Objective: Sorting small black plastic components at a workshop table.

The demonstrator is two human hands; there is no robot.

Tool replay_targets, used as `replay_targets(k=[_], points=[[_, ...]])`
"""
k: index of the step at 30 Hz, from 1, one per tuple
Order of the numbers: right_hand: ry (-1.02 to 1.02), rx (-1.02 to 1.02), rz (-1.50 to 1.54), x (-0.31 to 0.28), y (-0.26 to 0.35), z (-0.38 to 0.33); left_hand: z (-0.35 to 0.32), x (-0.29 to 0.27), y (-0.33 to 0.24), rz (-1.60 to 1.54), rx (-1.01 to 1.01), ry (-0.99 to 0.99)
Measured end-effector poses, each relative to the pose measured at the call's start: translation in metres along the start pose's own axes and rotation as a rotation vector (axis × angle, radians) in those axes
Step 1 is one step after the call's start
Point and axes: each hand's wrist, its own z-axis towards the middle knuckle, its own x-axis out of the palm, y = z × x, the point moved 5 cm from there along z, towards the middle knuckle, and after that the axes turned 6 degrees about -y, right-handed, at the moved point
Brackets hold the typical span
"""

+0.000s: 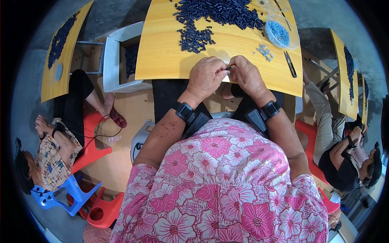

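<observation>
Over the front edge of the yellow table (162, 60), my two hands meet fingertip to fingertip. A small dark cylindrical piece (228, 68) is pinched between them, mostly covered by the fingers. My left hand (207, 75) is closed on its left end. From the other side my right hand (248, 75) is closed on it too. Ahead lies a large heap of similar dark blue pieces (219, 12), with a smaller cluster (195, 39) nearer me. Right of my hands, several tiny pale blue bits (265, 52) are scattered on the tabletop.
A clear round tub of light blue bits (278, 33) stands at the table's right. Tweezers (290, 64) lie near the right edge. An open white box (115, 60) sits left of the table. People sit at other tables on both sides, near a red stool (90, 137).
</observation>
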Motion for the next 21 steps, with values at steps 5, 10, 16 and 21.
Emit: replay_targets(k=[5, 10, 16, 21], points=[[-0.096, 0.148, 0.291, -0.0106, 0.0006, 0.0022, -0.0002, 0.0006, 0.0000, 0.013, 0.029, -0.012], [-0.122, 0.206, 0.351, -0.0051, -0.0057, 0.0015, 0.0000, 0.0009, -0.0002, 0.000, 0.015, -0.008], [-0.077, 0.137, 0.254, -0.0041, -0.0026, 0.0009, -0.0004, 0.0019, 0.0023, 0.008, 0.002, 0.002], [-0.135, 0.184, 0.285, -0.0027, -0.0022, 0.0003, -0.0003, 0.0026, 0.0028, 0.010, 0.007, -0.007]])
